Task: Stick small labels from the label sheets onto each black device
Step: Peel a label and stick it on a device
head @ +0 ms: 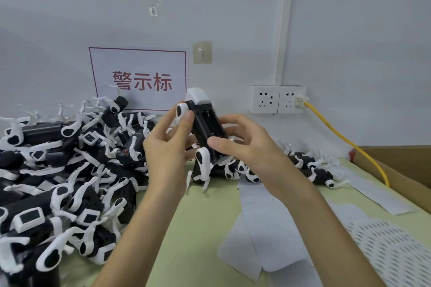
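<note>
Gripping the black device [207, 123], your left hand [163, 149] clasped its upper leg, right hand [242, 144] its body; device pile [65, 170] left of it, label sheets [263, 228] below-right.

Both hands hold one black device [207, 126] above the green worktop [198, 228]. The left hand [168, 147] grips its upper end, with the thumb on a white leg. The right hand [245, 144] grips the lower part, thumb on the front. A big pile of similar devices [70, 170] lies at the left. White label sheets [268, 216] lie on the worktop below the right forearm. A yellow cable [345, 140] is plugged into a wall socket [291, 99].
</note>
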Demonstrator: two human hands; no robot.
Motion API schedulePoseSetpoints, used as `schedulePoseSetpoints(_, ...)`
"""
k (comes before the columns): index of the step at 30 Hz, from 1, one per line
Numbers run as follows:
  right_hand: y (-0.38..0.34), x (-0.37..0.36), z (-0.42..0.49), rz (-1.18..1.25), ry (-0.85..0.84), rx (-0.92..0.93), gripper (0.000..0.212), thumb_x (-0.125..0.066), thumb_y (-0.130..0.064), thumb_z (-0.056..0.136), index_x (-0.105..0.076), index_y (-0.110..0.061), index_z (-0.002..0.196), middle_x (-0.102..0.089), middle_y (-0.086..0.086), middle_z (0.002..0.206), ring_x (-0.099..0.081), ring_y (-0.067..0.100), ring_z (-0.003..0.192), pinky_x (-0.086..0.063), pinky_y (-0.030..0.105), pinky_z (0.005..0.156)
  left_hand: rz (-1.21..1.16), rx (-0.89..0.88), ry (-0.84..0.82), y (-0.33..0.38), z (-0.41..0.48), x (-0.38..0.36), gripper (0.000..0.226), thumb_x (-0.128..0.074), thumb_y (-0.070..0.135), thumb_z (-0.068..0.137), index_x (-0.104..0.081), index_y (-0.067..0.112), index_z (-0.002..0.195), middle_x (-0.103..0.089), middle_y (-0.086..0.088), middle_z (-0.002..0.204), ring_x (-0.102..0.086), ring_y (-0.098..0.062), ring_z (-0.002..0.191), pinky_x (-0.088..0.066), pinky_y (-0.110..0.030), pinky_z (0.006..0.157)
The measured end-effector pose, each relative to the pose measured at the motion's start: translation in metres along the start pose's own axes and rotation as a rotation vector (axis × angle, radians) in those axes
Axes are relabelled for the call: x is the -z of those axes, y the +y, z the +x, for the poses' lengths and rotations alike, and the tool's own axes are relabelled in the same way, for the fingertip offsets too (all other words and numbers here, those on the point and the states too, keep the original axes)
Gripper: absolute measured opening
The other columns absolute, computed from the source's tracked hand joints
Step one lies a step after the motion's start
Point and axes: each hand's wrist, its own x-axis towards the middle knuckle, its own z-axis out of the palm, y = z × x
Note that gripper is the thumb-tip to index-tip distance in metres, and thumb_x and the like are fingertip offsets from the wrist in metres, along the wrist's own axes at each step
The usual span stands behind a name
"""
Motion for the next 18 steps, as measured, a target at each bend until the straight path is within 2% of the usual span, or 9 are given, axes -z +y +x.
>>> schedulePoseSetpoints(2,0.0007,-0.0033,0.0006,0.001,0.009,0.013,0.035,-0.081,-0.031,0.086,-0.068,-0.031,0.118,-0.075,-0.006,0.108,-0.069,0.013,0.107,-0.048,0.040,0.105,-0.016,-0.004,0.069,-0.0024,0.0021,0.0016,0.038,-0.073,0.030,0.093,-0.059,0.021,0.127,-0.078,0.007,0.082,-0.075,-0.020,0.073,-0.060,-0.027,0.059)
schedulePoseSetpoints(3,0.0011,-0.0043,0.0008,0.008,0.021,0.015,0.032,-0.079,-0.030,0.087,-0.069,-0.031,0.117,-0.076,-0.006,0.107,-0.070,0.014,0.106,-0.048,0.039,0.103,-0.022,0.003,0.092,-0.0032,0.0027,0.0015,0.038,-0.074,0.030,0.092,-0.055,0.020,0.124,-0.077,0.011,0.077,-0.073,-0.012,0.068,-0.056,-0.022,0.054)
schedulePoseSetpoints(6,0.0024,-0.0041,0.0015,0.018,0.043,0.020,0.030,-0.078,-0.029,0.087,-0.070,-0.032,0.116,-0.076,-0.005,0.106,-0.071,0.016,0.101,-0.050,0.032,0.092,-0.039,0.078,0.112,-0.0047,0.0022,0.0002,0.043,-0.077,0.033,0.090,-0.046,0.017,0.115,-0.075,0.014,0.075,-0.071,-0.009,0.067,-0.054,-0.021,0.056)
schedulePoseSetpoints(7,0.0027,-0.0037,0.0016,0.018,0.050,0.026,0.030,-0.079,-0.028,0.087,-0.070,-0.031,0.115,-0.076,-0.005,0.106,-0.071,0.016,0.101,-0.050,0.032,0.092,-0.042,0.112,0.097,-0.0042,0.0013,0.0000,0.043,-0.076,0.033,0.090,-0.046,0.015,0.115,-0.077,0.011,0.080,-0.073,-0.011,0.071,-0.057,-0.024,0.061)
schedulePoseSetpoints(9,0.0037,-0.0028,0.0024,0.002,0.083,0.048,0.031,-0.081,-0.024,0.085,-0.070,-0.031,0.113,-0.076,-0.007,0.105,-0.071,0.016,0.100,-0.052,0.032,0.093,-0.071,0.204,0.010,-0.0020,-0.0017,0.0000,0.050,-0.071,0.038,0.092,-0.053,0.002,0.120,-0.079,-0.006,0.106,-0.077,-0.023,0.096,-0.061,-0.042,0.090)
schedulePoseSetpoints(10,0.0044,-0.0025,0.0027,-0.009,0.101,0.061,0.032,-0.082,-0.023,0.084,-0.070,-0.031,0.112,-0.076,-0.008,0.105,-0.071,0.017,0.098,-0.053,0.030,0.090,-0.080,0.249,-0.053,-0.0010,-0.0035,-0.0002,0.058,-0.066,0.042,0.093,-0.057,-0.004,0.127,-0.076,-0.013,0.117,-0.073,-0.029,0.110,-0.054,-0.051,0.103)
schedulePoseSetpoints(12,0.0059,-0.0030,0.0031,-0.024,0.115,0.077,0.032,-0.081,-0.021,0.084,-0.069,-0.031,0.112,-0.075,-0.010,0.103,-0.072,0.018,0.094,-0.055,0.024,0.084,-0.059,0.325,-0.174,-0.0023,-0.0031,-0.0013,0.060,-0.048,0.051,0.102,-0.063,0.003,0.135,-0.071,-0.017,0.127,-0.067,-0.033,0.121,-0.046,-0.053,0.111)
schedulePoseSetpoints(15,0.0074,-0.0030,0.0038,-0.042,0.094,0.087,0.030,-0.078,-0.019,0.087,-0.070,-0.030,0.114,-0.075,-0.010,0.104,-0.071,0.013,0.096,-0.054,0.021,0.083,-0.049,0.420,-0.238,-0.0083,0.0005,-0.0013,0.066,-0.026,0.056,0.109,-0.062,0.008,0.137,-0.071,-0.015,0.128,-0.068,-0.028,0.120,-0.052,-0.042,0.102)
schedulePoseSetpoints(18,0.0082,0.0030,0.0060,-0.111,0.097,0.111,0.021,-0.072,-0.017,0.092,-0.075,-0.030,0.109,-0.075,-0.013,0.099,-0.068,0.001,0.093,-0.050,0.012,0.078,-0.091,0.483,-0.235,-0.0089,0.0039,0.0022,0.061,-0.031,0.054,0.109,-0.069,0.009,0.124,-0.076,-0.011,0.117,-0.075,-0.023,0.103,-0.060,-0.032,0.077)
